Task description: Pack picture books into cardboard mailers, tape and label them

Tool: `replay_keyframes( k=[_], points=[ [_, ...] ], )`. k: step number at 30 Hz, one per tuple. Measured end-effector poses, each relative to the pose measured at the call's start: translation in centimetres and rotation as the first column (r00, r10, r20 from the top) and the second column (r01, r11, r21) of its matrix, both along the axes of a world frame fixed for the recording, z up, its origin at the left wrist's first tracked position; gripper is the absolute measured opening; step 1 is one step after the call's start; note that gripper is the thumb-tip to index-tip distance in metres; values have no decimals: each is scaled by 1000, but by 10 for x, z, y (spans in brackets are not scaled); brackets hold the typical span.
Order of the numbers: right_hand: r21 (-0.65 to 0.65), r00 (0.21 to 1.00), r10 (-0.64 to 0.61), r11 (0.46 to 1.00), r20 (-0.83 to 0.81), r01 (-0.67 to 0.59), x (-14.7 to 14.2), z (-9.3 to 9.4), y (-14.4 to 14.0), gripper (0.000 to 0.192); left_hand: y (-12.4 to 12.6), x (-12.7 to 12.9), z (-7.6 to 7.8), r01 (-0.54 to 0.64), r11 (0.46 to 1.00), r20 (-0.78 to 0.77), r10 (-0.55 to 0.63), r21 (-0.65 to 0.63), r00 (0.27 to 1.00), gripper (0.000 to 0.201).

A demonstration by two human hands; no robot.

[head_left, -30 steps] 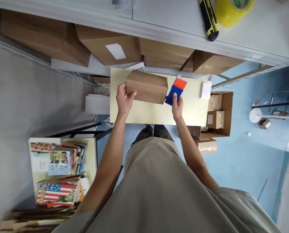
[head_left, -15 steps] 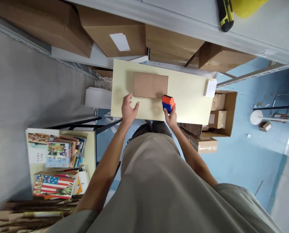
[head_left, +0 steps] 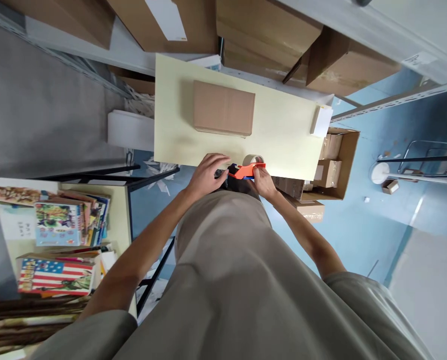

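Dispenser [head_left: 248,170] between both hands' grip.

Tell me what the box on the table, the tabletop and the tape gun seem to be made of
The box looks like plain brown cardboard, matte, with a seam line down its top. The tabletop seems a smooth pale yellow board, maybe laminate; the even, slightly glossy surface suggests so. The tape gun, held by the left hand and right hand, looks like orange moulded plastic carrying a roll of tan tape.
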State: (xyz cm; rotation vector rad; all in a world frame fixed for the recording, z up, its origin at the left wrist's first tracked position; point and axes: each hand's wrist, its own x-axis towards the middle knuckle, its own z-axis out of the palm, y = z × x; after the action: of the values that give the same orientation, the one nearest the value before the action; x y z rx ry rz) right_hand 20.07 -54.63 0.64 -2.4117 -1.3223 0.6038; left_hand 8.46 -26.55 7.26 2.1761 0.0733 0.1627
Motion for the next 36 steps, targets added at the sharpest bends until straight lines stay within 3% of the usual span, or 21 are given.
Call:
replay_keyframes(
  k=[4, 8, 18, 20, 23, 26, 29, 32, 36],
  points=[
    [-20, 997, 72, 997, -4, -72, 3, 7, -8, 57, -9, 1, -2, 15, 998, -48, -18, -61, 999, 18],
    [-55, 991, 132, 990, -20, -133, 8, 19, -13, 60, -16, 3, -6, 22, 991, -51, -29, -129, 998, 18],
    [-121, 978, 193, 972, -79, -201, 27, 65, -28, 72, -51, -1, 7, 12, 1000, 16, -12, -2, 1000, 30],
    [-186, 974, 214, 957, -70, -223, 34, 73, -43, 69, -58, -4, 11, -4, 1000, 31, 3, 21, 1000, 32],
    [-372, 981, 190, 909, -31, -187, 54, 81, -72, 63, -60, -6, 7, -141, 990, 57, 140, 24, 989, 30],
    [-526, 986, 168, 840, 24, -130, 84, 83, -98, 61, -59, -2, -13, -284, 959, 40, 284, -20, 958, 30],
    [-574, 978, 194, 810, 74, -117, 116, 76, -105, 65, -66, 16, -46, -377, 921, -37, 375, -99, 926, 34],
    [-553, 971, 207, 826, 117, -109, 145, 59, -94, 72, -74, 43, -79, -502, 846, -127, 486, -179, 865, 33],
    [-427, 979, 144, 902, 146, -69, 175, 32, -70, 77, -69, 76, -111, -647, 726, -139, 634, -231, 761, 26]
  ],
)
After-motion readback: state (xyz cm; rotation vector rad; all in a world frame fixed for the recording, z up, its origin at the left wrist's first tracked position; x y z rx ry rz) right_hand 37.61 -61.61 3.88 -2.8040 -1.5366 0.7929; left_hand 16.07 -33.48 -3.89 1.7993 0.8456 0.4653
